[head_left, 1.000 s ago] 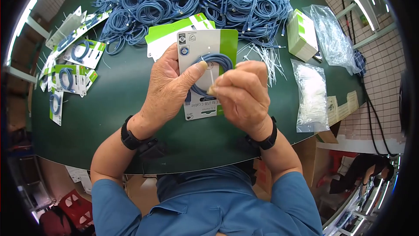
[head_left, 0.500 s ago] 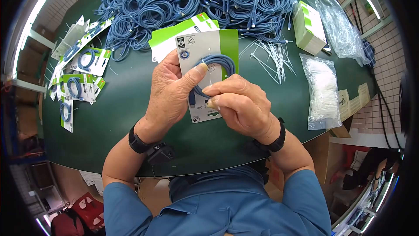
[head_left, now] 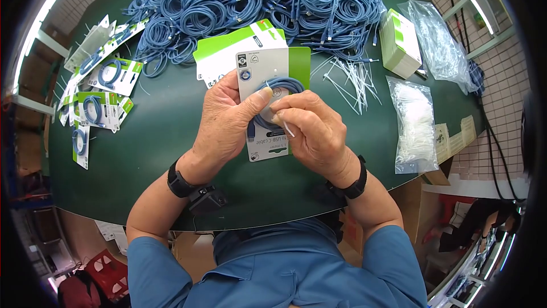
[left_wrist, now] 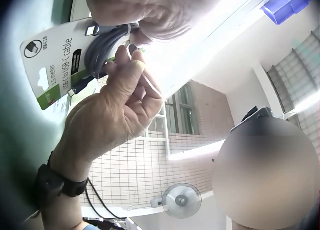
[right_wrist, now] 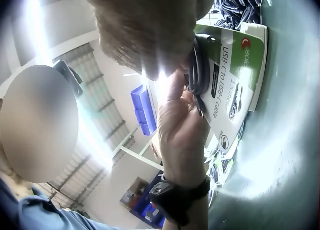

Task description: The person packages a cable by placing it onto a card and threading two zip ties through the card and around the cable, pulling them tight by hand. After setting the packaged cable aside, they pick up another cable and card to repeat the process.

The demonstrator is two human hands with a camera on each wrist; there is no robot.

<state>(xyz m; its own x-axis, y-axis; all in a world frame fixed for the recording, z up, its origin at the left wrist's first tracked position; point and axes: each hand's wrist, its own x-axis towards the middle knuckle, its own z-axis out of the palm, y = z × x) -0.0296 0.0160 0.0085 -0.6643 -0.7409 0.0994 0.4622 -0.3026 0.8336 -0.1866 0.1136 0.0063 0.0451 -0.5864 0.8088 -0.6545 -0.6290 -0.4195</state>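
A white and green card stands in my left hand, whose thumb presses a coiled blue cable against its face. My right hand pinches a thin white tie at the lower right of the coil. The left wrist view shows the tie running out past the right hand's fingers, with the cable beside them. In the right wrist view the card carries printed text, and the left hand holds it from behind the coil.
A large heap of coiled blue cables lies at the back. Green and white cards lie behind my hands, carded cables at the left. Loose white ties, a card stack and a bag of ties are at the right.
The right hand's fingertips moved in over the coil, then down and back up a little, still pinching the tie. The tie's end now points down and right. The left hand keeps its grip.
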